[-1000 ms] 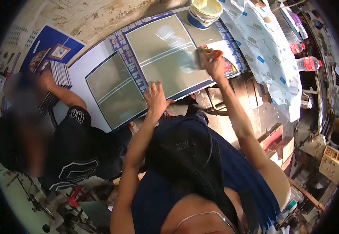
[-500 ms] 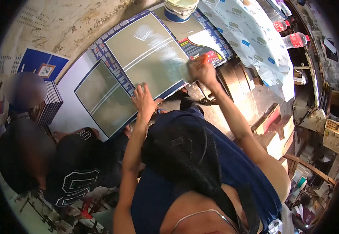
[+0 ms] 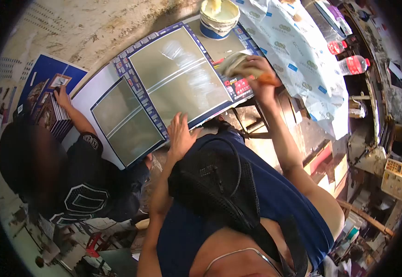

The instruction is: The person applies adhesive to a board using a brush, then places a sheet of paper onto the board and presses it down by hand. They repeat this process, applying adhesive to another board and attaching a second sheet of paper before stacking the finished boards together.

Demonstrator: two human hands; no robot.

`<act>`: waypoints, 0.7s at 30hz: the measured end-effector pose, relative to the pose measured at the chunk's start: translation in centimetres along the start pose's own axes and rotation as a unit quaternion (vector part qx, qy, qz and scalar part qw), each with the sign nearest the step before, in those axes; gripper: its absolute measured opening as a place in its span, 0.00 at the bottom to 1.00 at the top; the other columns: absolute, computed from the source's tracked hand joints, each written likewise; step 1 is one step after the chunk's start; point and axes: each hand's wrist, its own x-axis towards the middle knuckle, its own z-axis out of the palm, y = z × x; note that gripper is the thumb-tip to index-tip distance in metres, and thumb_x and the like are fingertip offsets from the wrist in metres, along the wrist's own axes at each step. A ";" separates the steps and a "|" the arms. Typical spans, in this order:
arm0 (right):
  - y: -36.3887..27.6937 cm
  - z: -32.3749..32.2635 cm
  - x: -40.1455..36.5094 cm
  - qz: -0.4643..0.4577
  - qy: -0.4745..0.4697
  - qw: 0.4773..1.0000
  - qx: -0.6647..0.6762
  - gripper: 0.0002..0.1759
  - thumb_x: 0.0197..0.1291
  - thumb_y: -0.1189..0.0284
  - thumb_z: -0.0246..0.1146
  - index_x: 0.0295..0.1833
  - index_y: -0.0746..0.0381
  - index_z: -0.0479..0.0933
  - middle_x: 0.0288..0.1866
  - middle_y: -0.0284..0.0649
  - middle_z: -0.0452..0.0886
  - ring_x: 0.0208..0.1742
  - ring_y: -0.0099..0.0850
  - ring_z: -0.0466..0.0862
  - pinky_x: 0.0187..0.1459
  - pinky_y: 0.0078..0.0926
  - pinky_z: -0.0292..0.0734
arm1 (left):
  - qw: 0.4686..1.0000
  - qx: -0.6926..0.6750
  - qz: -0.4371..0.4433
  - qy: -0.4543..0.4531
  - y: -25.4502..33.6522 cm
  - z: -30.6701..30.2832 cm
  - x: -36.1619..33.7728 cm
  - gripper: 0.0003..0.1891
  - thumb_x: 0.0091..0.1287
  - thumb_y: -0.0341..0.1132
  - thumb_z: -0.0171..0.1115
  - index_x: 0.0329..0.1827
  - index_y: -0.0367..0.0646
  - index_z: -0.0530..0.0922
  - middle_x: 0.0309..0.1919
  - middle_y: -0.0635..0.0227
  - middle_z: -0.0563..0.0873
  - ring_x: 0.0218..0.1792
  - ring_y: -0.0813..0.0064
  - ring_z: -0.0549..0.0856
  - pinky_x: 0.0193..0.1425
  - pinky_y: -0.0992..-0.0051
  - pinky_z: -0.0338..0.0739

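The right hand (image 3: 259, 76) has its fingers closed around a tool (image 3: 235, 65), blurred by motion, over the right end of a printed sheet (image 3: 157, 69); whether the two touch, I cannot tell. The left hand (image 3: 180, 136), fingers spread, is at the sheet's near edge. White smears mark its larger olive panel. A bucket (image 3: 215, 30) stands at the far side, beside patterned paper (image 3: 298, 64). Leftward, a co-worker's hand (image 3: 63, 97) is at a stack (image 3: 53, 115).
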 end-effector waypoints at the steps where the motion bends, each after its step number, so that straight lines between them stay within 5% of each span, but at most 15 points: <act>1: -3.6 1.3 1.4 0.078 -0.039 0.990 -0.107 0.11 0.52 0.75 0.74 0.41 0.61 0.83 0.48 0.43 0.79 0.46 0.38 0.83 0.46 0.30 0.79 | 1.000 -0.009 -0.005 0.001 0.3 0.6 0.1 0.39 0.57 0.48 0.73 0.66 0.37 0.68 0.65 0.48 0.68 0.67 0.46 0.68 0.66 0.51 0.63; 7: -0.1 4.0 5.6 -0.093 -0.157 0.983 0.009 0.12 0.51 0.75 0.73 0.42 0.60 0.81 0.44 0.43 0.80 0.42 0.38 0.83 0.44 0.33 0.80 | 0.998 -0.029 -0.049 0.023 2.6 2.6 0.6 0.36 0.59 0.49 0.71 0.64 0.36 0.71 0.66 0.49 0.68 0.67 0.46 0.68 0.67 0.51 0.63; 9: 1.3 1.7 8.5 -0.072 -0.063 0.995 0.033 0.10 0.52 0.81 0.73 0.40 0.63 0.80 0.40 0.41 0.81 0.41 0.33 0.82 0.45 0.27 0.79 | 0.994 -0.018 -0.103 0.024 3.4 3.0 0.5 0.34 0.61 0.48 0.70 0.65 0.36 0.71 0.66 0.50 0.68 0.67 0.48 0.67 0.68 0.51 0.62; 11: 1.1 -0.7 11.5 0.103 0.085 0.962 0.238 0.08 0.51 0.81 0.74 0.37 0.65 0.82 0.40 0.36 0.83 0.40 0.25 0.81 0.43 0.22 0.77 | 0.987 -0.020 -0.149 0.051 4.4 3.3 0.3 0.34 0.62 0.47 0.69 0.65 0.36 0.71 0.66 0.50 0.68 0.68 0.48 0.67 0.68 0.52 0.62; 13: 0.5 -2.5 14.6 0.107 0.137 0.970 0.168 0.13 0.52 0.72 0.76 0.39 0.67 0.81 0.35 0.32 0.81 0.36 0.21 0.78 0.38 0.18 0.74 | 0.981 -0.029 -0.174 0.083 5.9 3.0 0.5 0.33 0.63 0.46 0.69 0.66 0.36 0.71 0.66 0.50 0.68 0.68 0.49 0.67 0.68 0.52 0.61; 16: 6.0 -1.0 13.5 0.246 0.006 0.956 0.161 0.18 0.52 0.68 0.77 0.41 0.68 0.82 0.31 0.31 0.82 0.31 0.21 0.78 0.37 0.18 0.74 | 0.973 -0.022 -0.207 0.103 7.3 3.4 1.5 0.33 0.63 0.46 0.69 0.66 0.36 0.71 0.66 0.49 0.68 0.68 0.48 0.66 0.68 0.51 0.61; 17: 8.1 1.1 12.7 0.210 0.009 0.969 0.126 0.17 0.54 0.67 0.76 0.42 0.68 0.82 0.28 0.32 0.83 0.28 0.21 0.79 0.35 0.19 0.75 | 0.970 -0.015 -0.220 0.106 7.8 3.8 1.8 0.33 0.63 0.47 0.68 0.66 0.36 0.71 0.67 0.49 0.67 0.68 0.47 0.66 0.69 0.51 0.61; 19: 11.1 4.2 12.0 0.370 -0.015 0.891 0.262 0.16 0.59 0.68 0.72 0.48 0.67 0.82 0.39 0.37 0.86 0.38 0.23 0.83 0.42 0.21 0.77 | 0.962 0.003 -0.253 0.105 8.5 4.2 2.4 0.33 0.64 0.47 0.68 0.67 0.36 0.70 0.67 0.48 0.67 0.69 0.47 0.66 0.69 0.50 0.60; 21: 12.5 7.0 11.8 0.464 0.041 0.620 0.632 0.13 0.66 0.72 0.65 0.52 0.68 0.80 0.50 0.40 0.84 0.49 0.26 0.83 0.53 0.24 0.78 | 0.951 0.019 -0.296 0.092 9.6 4.7 2.7 0.33 0.64 0.48 0.67 0.67 0.36 0.70 0.68 0.48 0.67 0.69 0.47 0.66 0.70 0.50 0.60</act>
